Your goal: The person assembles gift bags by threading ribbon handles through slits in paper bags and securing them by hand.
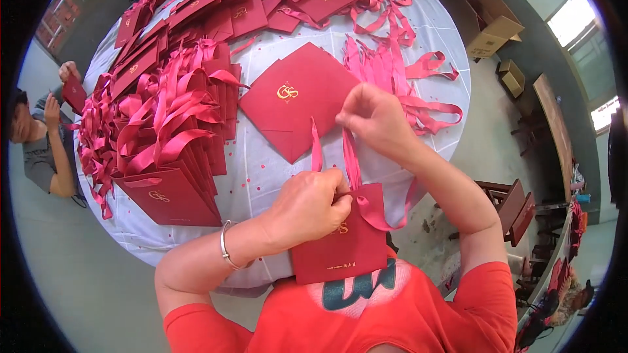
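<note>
My left hand [307,206], with a silver bangle at the wrist, is closed on the top edge of a small red paper gift bag [340,255] with a gold emblem. The bag hangs upright in front of my red shirt. My right hand [376,117] is raised above it in a pinch, at the upper end of a pink ribbon [351,160] that runs down to the bag's top. Another ribbon end [316,147] stands up beside my left hand, and a loop [386,221] hangs at the bag's right side. A flat pile of red bags [288,91] lies just beyond.
Upright bags with ribbon handles [173,189] crowd the round table's left. More flat bags [248,0] cover its far side, and loose ribbons [392,65] lie at right. A co-worker [49,137] holds a red bag at far left. Cardboard boxes [487,19] and wooden stools [507,206] stand beyond the table.
</note>
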A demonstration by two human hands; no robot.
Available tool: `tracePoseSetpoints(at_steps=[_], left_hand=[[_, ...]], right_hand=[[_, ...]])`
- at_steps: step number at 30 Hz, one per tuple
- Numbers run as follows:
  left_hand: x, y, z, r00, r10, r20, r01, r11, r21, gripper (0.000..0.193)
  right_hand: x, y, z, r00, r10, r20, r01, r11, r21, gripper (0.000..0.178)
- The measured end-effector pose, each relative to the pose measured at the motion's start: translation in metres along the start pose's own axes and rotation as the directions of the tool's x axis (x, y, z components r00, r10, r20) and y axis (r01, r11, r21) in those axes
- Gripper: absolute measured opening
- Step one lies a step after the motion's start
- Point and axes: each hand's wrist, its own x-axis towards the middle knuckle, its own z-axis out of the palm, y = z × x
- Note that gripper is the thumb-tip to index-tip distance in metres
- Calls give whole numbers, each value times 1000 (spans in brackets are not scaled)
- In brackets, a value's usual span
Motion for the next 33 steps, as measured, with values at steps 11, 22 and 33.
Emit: tracePoseSetpoints(at_steps=[11,22,33], left_hand=[[2,-2,1,1000,-25,-8,25,999,-20,17],[4,-15,5,1000,14,-19,-13,997,76,21],[11,-16,6,999,-24,-49,27,997,68,22]], right_hand=[[2,22,7,971,-196,-134,189,980,-63,15],[-59,-26,-58,978,-79,194,108,984,-144,23],[-138,-56,-80,968,12,249,60,959,-278,22]])
